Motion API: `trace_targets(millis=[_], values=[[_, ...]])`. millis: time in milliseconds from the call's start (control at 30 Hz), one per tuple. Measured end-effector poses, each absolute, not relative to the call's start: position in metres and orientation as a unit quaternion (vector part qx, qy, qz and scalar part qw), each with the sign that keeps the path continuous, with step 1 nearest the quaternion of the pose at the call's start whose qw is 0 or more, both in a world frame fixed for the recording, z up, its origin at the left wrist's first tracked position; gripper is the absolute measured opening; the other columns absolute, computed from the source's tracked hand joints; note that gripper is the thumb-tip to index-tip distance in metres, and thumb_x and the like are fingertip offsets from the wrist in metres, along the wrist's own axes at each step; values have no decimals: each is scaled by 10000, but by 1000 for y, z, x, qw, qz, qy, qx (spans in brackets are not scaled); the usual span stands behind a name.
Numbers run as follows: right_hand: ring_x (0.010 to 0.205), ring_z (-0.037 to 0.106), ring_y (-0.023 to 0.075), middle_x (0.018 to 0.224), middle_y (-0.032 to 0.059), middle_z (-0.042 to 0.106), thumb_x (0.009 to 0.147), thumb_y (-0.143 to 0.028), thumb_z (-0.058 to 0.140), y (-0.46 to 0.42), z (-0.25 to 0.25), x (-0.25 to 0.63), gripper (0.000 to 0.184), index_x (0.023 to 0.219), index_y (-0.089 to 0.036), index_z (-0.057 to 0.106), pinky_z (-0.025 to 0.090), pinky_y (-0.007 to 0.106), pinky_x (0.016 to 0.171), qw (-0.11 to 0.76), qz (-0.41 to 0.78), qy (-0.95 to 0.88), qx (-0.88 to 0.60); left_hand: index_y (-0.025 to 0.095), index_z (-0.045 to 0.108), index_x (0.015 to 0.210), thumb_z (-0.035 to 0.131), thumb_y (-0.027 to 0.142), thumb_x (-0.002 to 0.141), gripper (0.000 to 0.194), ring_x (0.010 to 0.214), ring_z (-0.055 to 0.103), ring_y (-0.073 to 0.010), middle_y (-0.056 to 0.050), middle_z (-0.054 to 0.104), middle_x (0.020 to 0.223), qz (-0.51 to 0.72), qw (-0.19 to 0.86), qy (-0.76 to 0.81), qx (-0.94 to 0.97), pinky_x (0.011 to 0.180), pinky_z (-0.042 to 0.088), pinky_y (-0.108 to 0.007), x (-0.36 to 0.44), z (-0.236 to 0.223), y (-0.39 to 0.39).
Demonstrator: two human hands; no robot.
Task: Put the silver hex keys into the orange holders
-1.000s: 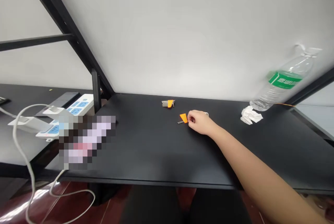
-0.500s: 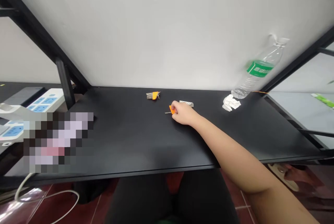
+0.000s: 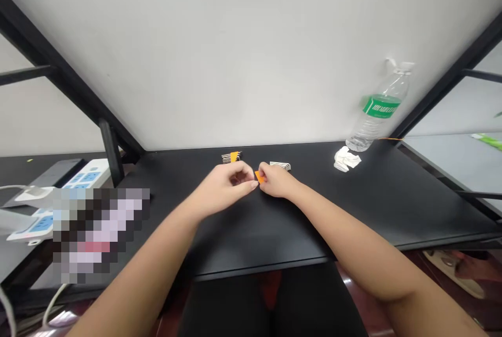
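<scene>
Pinching orange holder (image 3: 259, 177) in right hand (image 3: 276, 180), probably steadying it; curling left hand (image 3: 221, 189) at its left, can't tell if gripping.

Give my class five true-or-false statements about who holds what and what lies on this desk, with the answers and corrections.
1. The right hand holds an orange holder. True.

2. Only one hand is in view. False: the left hand is there too, close to the orange holder.

3. The plastic bottle has a green label. True.

4. The crumpled paper lies at the far left of the desk. False: the crumpled paper is by the bottle's base.

5. A metal key set lies beyond the left hand. True.
</scene>
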State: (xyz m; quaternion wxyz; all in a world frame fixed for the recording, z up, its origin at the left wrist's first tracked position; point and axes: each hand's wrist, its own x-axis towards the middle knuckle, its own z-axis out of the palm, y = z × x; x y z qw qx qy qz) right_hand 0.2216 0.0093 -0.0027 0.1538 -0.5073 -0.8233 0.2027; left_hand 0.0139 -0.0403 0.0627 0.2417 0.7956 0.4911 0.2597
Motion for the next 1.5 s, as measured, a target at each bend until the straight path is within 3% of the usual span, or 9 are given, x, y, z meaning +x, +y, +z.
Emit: trace_targets(millis=[167, 367, 733, 900, 1100, 1267, 1433, 1500], values=[[741, 565, 145, 846, -1, 635, 802, -150, 598, 10, -5, 223, 187, 875, -224, 443, 349, 235, 656, 177, 215, -837, -472, 208, 647, 1255, 757, 385, 755, 542, 1121, 602, -298, -107, 649, 1192, 155, 142, 473, 855, 955, 516, -413, 26, 21, 7], [707, 557, 145, 823, 1, 625, 828, -166, 570, 8, -4, 218, 141, 863, -225, 447, 317, 241, 609, 150, 222, -811, -520, 266, 743, 1047, 695, 375, 825, 251, 1002, 593, -238, -56, 630, 1079, 167, 108, 482, 853, 898, 504, -360, 31, -2, 11], [703, 548, 171, 844, 35, 652, 781, -122, 570, 8, 11, 239, 116, 839, -219, 543, 297, 278, 574, 64, 151, -782, -601, 252, 714, 1101, 703, 369, 768, 353, 1037, 595, -265, -51, 650, 1088, 163, 75, 535, 826, 871, 493, -393, 30, 0, 1], [841, 588, 168, 1014, 33, 643, 834, -220, 603, 9, 9, 243, 163, 991, -249, 638, 367, 261, 666, 112, 160, -820, -538, 257, 713, 1109, 695, 380, 776, 355, 1046, 601, -261, -50, 652, 1101, 167, 86, 522, 832, 880, 488, -388, 24, 0, 4], [734, 543, 132, 907, 24, 612, 822, -128, 546, 10, 8, 232, 112, 764, -199, 610, 335, 262, 629, 90, 101, -837, -530, 255, 716, 1111, 690, 372, 774, 357, 1009, 608, -254, -53, 651, 1076, 167, 92, 512, 838, 852, 494, -379, 24, 0, 2], [639, 482, 123, 871, 25, 598, 796, -167, 578, 11, 12, 237, 110, 688, -189, 568, 314, 279, 603, 60, 74, -816, -571, 254, 728, 1046, 687, 353, 771, 295, 992, 609, -250, -50, 638, 1032, 166, 94, 526, 829, 827, 500, -358, 26, 1, 3], [659, 493, 126, 911, 13, 593, 805, -202, 606, 10, 10, 241, 21, 822, -215, 607, 338, 268, 619, 92, 121, -811, -565, 265, 710, 1115, 673, 343, 775, 350, 1044, 601, -271, -56, 647, 1082, 165, 84, 535, 824, 872, 489, -396, 26, 1, 2], [712, 524, 129, 959, 18, 594, 828, -192, 598, 10, 9, 239, 66, 880, -221, 626, 357, 259, 643, 114, 145, -825, -535, 270, 706, 1117, 674, 345, 778, 349, 1054, 597, -274, -58, 643, 1088, 165, 87, 528, 829, 865, 489, -399, 26, 1, 0]])
